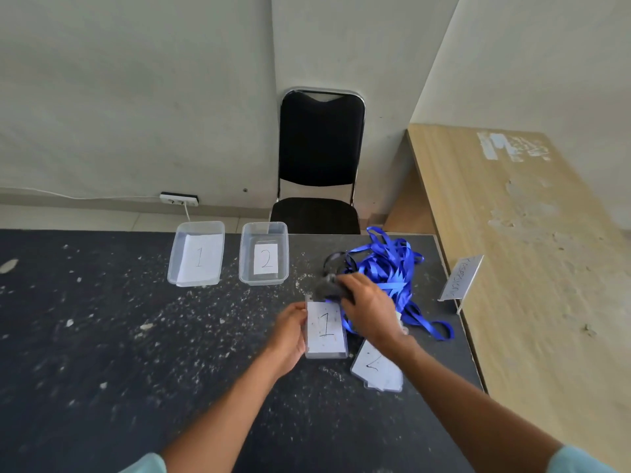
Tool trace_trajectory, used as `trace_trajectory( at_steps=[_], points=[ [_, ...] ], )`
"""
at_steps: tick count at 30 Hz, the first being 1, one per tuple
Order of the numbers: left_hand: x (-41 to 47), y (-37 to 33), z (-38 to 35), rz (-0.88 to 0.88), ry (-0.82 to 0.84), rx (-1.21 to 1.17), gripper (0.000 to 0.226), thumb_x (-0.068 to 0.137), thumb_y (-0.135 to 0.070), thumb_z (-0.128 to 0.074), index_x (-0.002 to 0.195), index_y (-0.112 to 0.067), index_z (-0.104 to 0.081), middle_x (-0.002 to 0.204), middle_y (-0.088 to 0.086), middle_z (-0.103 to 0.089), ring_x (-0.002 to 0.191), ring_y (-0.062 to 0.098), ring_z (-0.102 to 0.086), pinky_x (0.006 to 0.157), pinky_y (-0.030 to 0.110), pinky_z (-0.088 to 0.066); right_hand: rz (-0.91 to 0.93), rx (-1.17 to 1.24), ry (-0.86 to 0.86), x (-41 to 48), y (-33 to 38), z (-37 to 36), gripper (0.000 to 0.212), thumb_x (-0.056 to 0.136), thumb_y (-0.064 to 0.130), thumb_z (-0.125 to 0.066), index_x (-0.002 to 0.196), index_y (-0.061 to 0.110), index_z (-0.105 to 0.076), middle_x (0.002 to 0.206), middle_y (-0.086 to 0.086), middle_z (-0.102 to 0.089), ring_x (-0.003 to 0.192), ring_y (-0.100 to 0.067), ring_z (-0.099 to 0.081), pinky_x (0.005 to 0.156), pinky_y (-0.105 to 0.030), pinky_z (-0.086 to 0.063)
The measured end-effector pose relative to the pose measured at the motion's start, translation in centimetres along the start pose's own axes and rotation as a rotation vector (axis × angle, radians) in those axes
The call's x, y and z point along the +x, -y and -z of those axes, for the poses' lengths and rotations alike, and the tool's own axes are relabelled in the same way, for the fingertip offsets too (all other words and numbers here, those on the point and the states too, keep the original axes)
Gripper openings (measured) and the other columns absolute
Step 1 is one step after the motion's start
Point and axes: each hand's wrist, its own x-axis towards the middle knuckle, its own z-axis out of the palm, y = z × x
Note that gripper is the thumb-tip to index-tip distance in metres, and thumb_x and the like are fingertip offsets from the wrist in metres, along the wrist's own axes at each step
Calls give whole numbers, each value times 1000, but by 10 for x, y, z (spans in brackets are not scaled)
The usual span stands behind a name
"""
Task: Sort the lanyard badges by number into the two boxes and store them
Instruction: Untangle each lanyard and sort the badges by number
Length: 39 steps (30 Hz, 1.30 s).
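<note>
Here, right hand [368, 310] blurred, badge 2 [375, 368] half-hidden

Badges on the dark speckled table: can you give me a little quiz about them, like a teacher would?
1. True or false: the left hand holds the clear plastic badge holder marked 1.
2. Which stands further left: A, the clear plastic box labelled 1, or B, the clear plastic box labelled 2?
3. Fill in: the tangled ribbon lanyards near the right hand are ____.
Key: 1 true; 2 A; 3 blue.
</note>
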Motion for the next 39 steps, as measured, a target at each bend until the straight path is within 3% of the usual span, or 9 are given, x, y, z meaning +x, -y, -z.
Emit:
trace_trajectory(
  at_steps=[7, 10, 16, 22, 24, 26, 28, 35, 39],
  points=[
    [-11, 5, 7, 22, 29, -119, 27, 102, -6, -35, 113, -8, -59, 84, 17, -71, 71, 27, -67, 62, 41, -56, 178, -98, 59, -53, 13, -40, 39, 84, 16, -61, 121, 27, -57, 112, 7, -60, 92, -22, -54, 70, -37, -53],
    [-12, 8, 19, 32, 20, -103, 27, 102, -4, -34, 119, -8, -55, 90, 18, -71, 74, 27, -67, 63, 40, -57, 269, -124, 204, -67, 6, -35, 38, 87, 24, -57, 125, 29, -54, 115, 8, -59, 98, -20, -54, 75, -35, -52],
    [-17, 14, 15, 51, 114, -84, 22, 103, -8, -37, 116, -9, -54, 92, 19, -67, 83, 31, -64, 80, 53, -54, 5, -2, 31, -53, -4, -27, 43, 87, 14, -57, 127, 29, -53, 110, 5, -59, 98, -23, -56, 73, -35, -49],
    [-12, 11, 19, 65, 124, -134, 28, 104, -16, -32, 123, -13, -53, 104, 22, -68, 80, 31, -66, 61, 44, -57, 263, -147, 194, -66, 14, -27, 41, 85, 22, -59, 125, 30, -57, 114, 7, -59, 96, -20, -51, 71, -33, -51],
    [-10, 12, 25, 103, 132, -85, 32, 103, -24, -34, 119, -14, -60, 99, 21, -70, 76, 31, -65, 62, 43, -57, 233, -152, 272, -74, 7, -27, 40, 88, 27, -56, 127, 33, -53, 116, 9, -57, 100, -17, -50, 73, -34, -52],
    [-7, 15, 28, 109, 158, -45, 33, 104, -26, -36, 120, -15, -62, 109, 26, -68, 89, 34, -65, 80, 56, -57, 125, -105, 243, -75, 0, -28, 40, 89, 24, -54, 127, 34, -52, 113, 9, -57, 101, -19, -52, 73, -38, -53],
    [-3, 21, 30, 46, 115, 42, 31, 104, -17, -36, 117, -17, -65, 114, 22, -69, 95, 30, -65, 87, 53, -54, 20, -71, 165, -72, -5, -31, 40, 92, 22, -54, 129, 33, -52, 111, 8, -58, 98, -21, -53, 70, -39, -53],
    [16, 42, 57, -60, -123, 395, 26, 100, -7, -52, 120, -16, -66, 114, 9, -70, 97, 22, -64, 81, 35, -54, -67, -151, 290, -71, 12, -65, 55, 93, 11, -45, 144, 30, -42, 132, 4, -50, 115, -27, -46, 83, -43, -53],
    [26, 45, 77, -94, -218, 549, 23, 92, 2, -61, 111, -10, -69, 102, 12, -70, 78, 19, -66, 66, 28, -58, 76, -229, 443, -88, 20, -90, 53, 95, 9, -46, 145, 27, -42, 145, 2, -45, 122, -32, -43, 90, -46, -51]
  ],
)
